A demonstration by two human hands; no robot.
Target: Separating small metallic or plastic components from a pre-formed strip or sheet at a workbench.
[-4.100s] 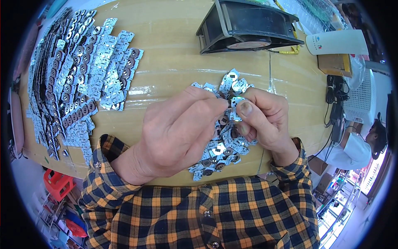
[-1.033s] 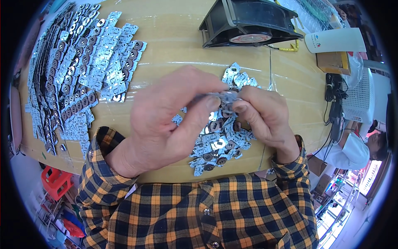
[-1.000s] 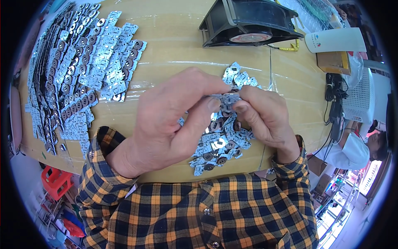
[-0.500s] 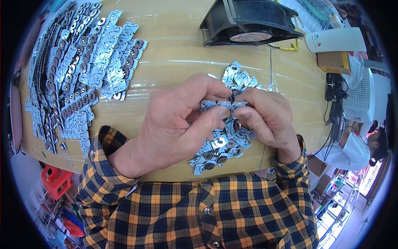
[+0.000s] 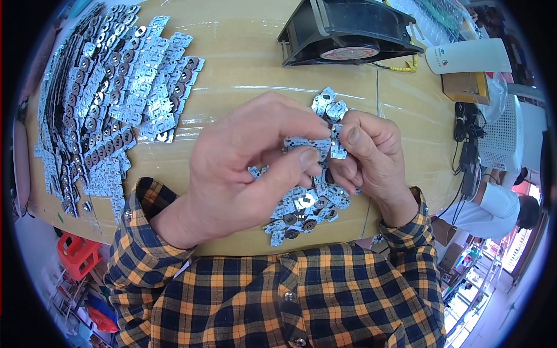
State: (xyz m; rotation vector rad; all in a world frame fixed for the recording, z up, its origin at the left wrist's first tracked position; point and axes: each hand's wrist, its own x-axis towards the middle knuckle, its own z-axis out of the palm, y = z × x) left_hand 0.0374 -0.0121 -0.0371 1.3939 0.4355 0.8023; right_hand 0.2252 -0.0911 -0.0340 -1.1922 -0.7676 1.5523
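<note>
Between the thumb and fingers of my left hand [image 5: 249, 168] is a short strip of small circuit boards [image 5: 304, 142], light blue with dark parts. My right hand [image 5: 374, 156] pinches one small circuit board [image 5: 337, 144], which stands upright and turned across the strip's right end. Whether the two pieces still join cannot be made out. Under both hands lies a loose pile of single circuit boards [image 5: 307, 203], some with dark round parts. My fingers hide much of that pile's middle.
Many long strips of boards [image 5: 116, 87] are stacked at the table's left. A black fan [image 5: 354, 35] stands at the back. To the right are a white cup-like container [image 5: 470, 56], a small box [image 5: 464, 87], black cables [image 5: 466, 124] and a white basket [image 5: 502, 136]. Another person [image 5: 499, 209] sits beyond the right edge.
My right hand has turned, swinging its small board from in line with the strip to upright. My left hand has shifted slightly left with the strip.
</note>
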